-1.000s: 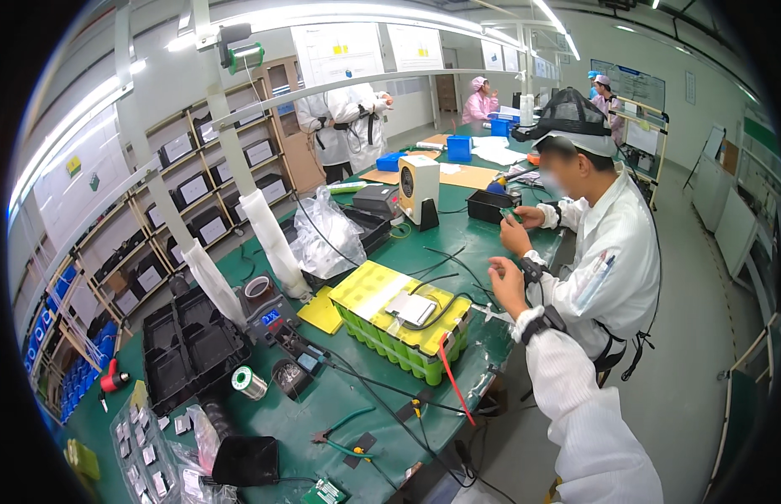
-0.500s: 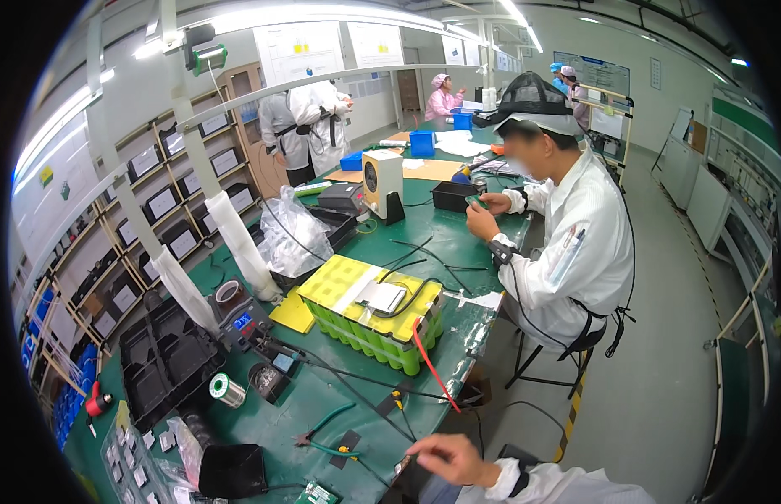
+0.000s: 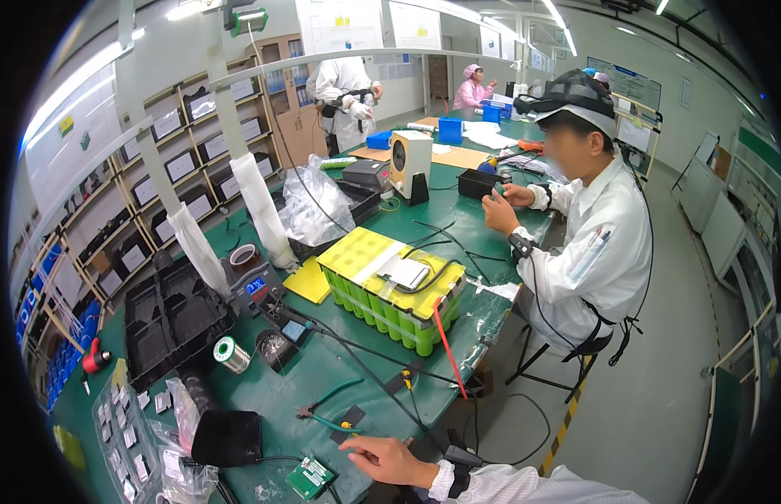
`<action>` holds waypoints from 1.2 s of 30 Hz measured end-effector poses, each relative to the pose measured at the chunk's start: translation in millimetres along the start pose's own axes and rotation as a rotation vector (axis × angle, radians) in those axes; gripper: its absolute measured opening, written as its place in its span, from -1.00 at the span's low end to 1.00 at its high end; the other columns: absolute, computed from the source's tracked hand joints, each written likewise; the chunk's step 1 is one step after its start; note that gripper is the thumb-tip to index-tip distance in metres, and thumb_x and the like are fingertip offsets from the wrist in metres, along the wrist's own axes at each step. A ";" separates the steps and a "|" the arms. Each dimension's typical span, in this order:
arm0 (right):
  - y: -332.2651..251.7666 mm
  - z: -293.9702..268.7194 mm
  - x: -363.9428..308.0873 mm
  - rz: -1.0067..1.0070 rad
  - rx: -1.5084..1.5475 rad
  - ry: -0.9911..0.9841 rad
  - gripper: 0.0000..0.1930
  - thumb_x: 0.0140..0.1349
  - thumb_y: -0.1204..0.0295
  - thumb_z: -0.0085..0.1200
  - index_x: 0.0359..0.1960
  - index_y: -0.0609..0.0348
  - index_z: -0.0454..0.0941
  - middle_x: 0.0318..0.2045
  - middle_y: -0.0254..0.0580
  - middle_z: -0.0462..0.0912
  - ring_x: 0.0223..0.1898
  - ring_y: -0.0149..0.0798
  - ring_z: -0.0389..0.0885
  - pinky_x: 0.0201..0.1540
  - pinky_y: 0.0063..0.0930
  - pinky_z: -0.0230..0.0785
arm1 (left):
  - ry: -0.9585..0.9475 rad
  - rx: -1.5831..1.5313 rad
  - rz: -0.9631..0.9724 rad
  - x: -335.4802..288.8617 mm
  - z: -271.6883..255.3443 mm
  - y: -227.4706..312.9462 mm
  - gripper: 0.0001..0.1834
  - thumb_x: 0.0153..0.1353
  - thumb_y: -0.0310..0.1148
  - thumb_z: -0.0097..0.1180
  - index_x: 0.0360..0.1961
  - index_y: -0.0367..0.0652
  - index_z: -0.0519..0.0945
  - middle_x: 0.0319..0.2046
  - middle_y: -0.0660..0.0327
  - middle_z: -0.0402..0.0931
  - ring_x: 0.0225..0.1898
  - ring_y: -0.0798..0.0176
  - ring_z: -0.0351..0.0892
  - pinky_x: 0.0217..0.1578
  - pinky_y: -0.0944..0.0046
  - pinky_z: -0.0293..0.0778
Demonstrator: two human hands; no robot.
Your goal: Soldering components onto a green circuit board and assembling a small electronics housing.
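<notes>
Green circuit board (image 3: 310, 477) is lying flat on the green tabletop (image 3: 491, 227) at its near edge, just in front of the person, with a black pad (image 3: 226, 437) sitting beside it on the left. The right hand (image 3: 390, 460) is resting low on the tabletop just to the right of the board, its fingers (image 3: 354, 445) loosely open and stretching toward it, gripping nothing and not quite touching it as far as the view is showing. The left hand is not showing at all.

A second ago this arm was reaching out toward the battery pack (image 3: 390, 286) of green cells under a yellow cover; now it is lying drawn in close to the body, so the attention is moving off the pack and onto the small board. The pack is sitting untouched mid-table, a red wire (image 3: 447, 349) trailing from it toward the tabletop's edge.

Green-handled cutters (image 3: 327, 412) are lying near the hand, between it and the pack. Farther left a solder spool (image 3: 232, 354) is standing beside a black tray (image 3: 172, 315). A co-worker in a white coat (image 3: 592, 244) is sitting at the far right side, working with both hands.
</notes>
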State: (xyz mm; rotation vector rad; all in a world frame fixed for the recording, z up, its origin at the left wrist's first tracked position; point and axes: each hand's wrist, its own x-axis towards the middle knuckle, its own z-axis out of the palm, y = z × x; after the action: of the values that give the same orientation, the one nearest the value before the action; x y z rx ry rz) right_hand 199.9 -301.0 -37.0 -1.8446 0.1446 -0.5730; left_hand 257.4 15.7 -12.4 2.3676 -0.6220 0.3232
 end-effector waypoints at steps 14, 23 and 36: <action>2.4 2.9 0.4 -0.017 -0.079 -0.019 -0.76 0.25 0.48 0.18 -0.04 0.07 0.62 -0.48 -0.24 0.65 -0.55 -0.40 0.58 -0.45 -0.49 0.42 | -0.020 0.007 0.091 13.2 6.7 2.7 -0.74 0.18 -0.58 0.22 -0.07 -0.28 0.62 -0.11 -0.04 0.51 -0.08 -0.11 0.53 -0.02 0.07 0.44; -3.3 -4.1 4.2 0.040 -0.068 -0.076 -0.73 0.19 0.59 0.19 -0.06 0.13 0.63 -0.60 -0.31 0.53 -0.67 -0.48 0.37 -0.58 -0.55 0.22 | -0.258 -0.057 0.122 45.4 11.8 27.2 -0.48 -0.03 -0.43 0.40 0.02 -0.24 0.57 -0.04 0.03 0.49 0.02 -0.10 0.44 0.05 0.04 0.40; -2.4 1.9 3.9 -0.003 -0.116 -0.059 -0.72 0.13 0.65 0.20 -0.10 0.16 0.66 -0.63 -0.43 0.48 -0.69 -0.59 0.19 -0.61 -0.60 0.03 | -0.373 -0.131 0.046 67.9 49.8 33.6 -0.13 -0.04 -0.25 0.50 0.26 -0.36 0.36 0.10 -0.08 0.38 0.12 -0.15 0.38 0.17 0.01 0.34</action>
State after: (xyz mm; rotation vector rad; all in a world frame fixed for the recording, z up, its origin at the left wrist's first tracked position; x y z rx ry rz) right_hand 203.7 -300.0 -34.1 -1.9726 0.1387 -0.5209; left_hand 301.7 -63.2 -5.9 2.3040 -0.8424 -0.1427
